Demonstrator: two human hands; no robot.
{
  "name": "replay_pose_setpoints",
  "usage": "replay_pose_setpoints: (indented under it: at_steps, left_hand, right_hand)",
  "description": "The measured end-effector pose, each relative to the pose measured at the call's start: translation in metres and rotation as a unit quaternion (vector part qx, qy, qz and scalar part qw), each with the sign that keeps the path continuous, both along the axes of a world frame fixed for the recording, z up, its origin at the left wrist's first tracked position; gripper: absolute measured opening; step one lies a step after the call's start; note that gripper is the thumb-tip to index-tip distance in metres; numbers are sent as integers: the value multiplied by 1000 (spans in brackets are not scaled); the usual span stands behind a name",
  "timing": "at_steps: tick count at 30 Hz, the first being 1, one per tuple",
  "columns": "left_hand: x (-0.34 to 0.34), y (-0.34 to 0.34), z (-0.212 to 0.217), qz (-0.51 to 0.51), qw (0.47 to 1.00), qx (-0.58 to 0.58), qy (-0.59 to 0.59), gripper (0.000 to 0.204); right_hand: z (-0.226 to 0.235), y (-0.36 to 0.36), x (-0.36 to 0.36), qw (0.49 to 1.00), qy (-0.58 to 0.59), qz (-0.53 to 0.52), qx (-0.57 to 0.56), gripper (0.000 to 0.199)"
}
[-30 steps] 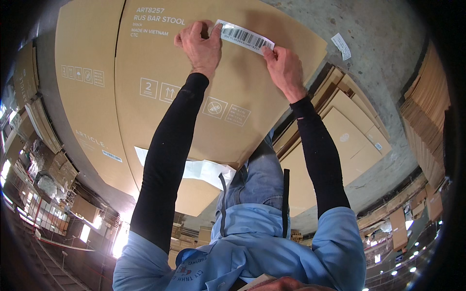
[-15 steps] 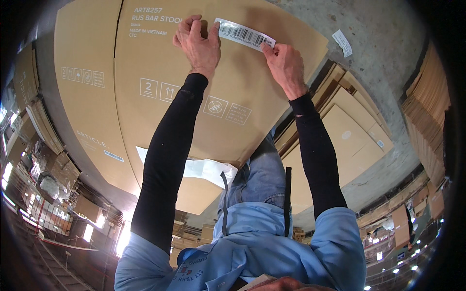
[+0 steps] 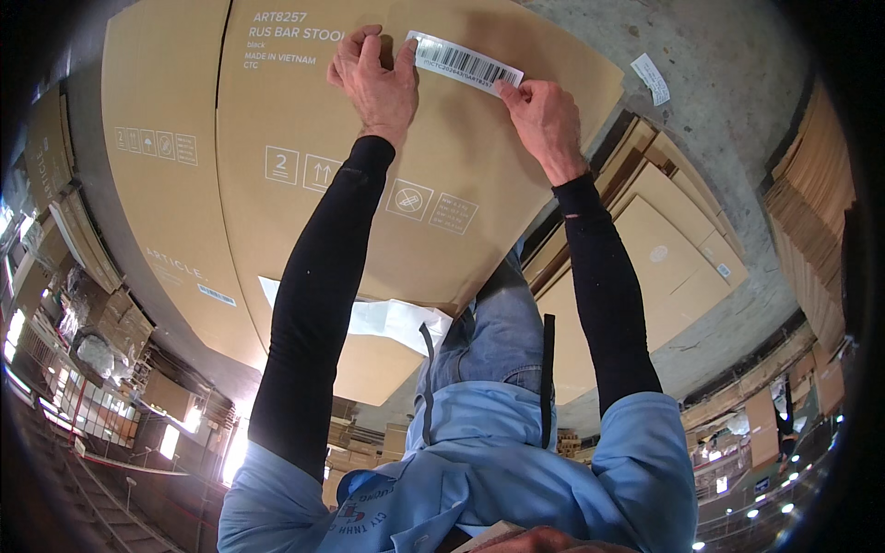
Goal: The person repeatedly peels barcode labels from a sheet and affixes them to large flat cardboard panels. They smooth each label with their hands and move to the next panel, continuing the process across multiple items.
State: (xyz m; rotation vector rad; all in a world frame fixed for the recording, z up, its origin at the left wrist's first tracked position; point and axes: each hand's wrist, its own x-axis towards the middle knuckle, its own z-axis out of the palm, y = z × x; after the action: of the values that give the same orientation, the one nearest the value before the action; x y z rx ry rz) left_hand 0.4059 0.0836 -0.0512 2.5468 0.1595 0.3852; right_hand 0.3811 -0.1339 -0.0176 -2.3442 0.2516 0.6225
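A white barcode label is stretched between my hands, over the upper part of a large brown cardboard sheet with white print. My left hand pinches the label's left end between thumb and finger, its other fingers curled above the cardboard. At the label's lower right corner, my right hand grips with thumb and bent forefinger. Whether the label's underside touches the cardboard all along, I cannot tell. White paper sheets lie on the near part of the cardboard, partly behind my left sleeve.
To the right, flat cardboard pieces lie stacked on the concrete floor. A loose white label strip is on the floor at the upper right. A tall stack of brown cardboard stands at the far right.
My right hand has shifted very slightly up and to the right, still on the label's corner. My left hand is almost unmoved.
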Motion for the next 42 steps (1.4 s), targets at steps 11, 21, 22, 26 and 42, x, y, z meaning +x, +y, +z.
replay_pose_setpoints:
  at_steps: [11, 21, 22, 26, 42]
  left_hand:
    - [-7, -4, 2, -88, 991, 72, -64, 30]
    - [-64, -39, 15, -416, 885, 149, 146, 64]
    - [-59, -34, 15, -387, 897, 154, 147, 64]
    - [-25, -7, 13, -282, 930, 200, 123, 67]
    - [-87, -93, 18, -383, 889, 192, 164, 62]
  right_hand:
    - [0, -8, -4, 1000, 3, -7, -30, 48]
    - [-7, -25, -14, 998, -22, -61, -6, 52]
    - [-8, -26, -15, 998, -12, -61, 0, 52]
    - [-11, -29, -15, 998, -13, -62, 15, 52]
    - [-31, -58, -34, 834, -31, -396, 384, 34]
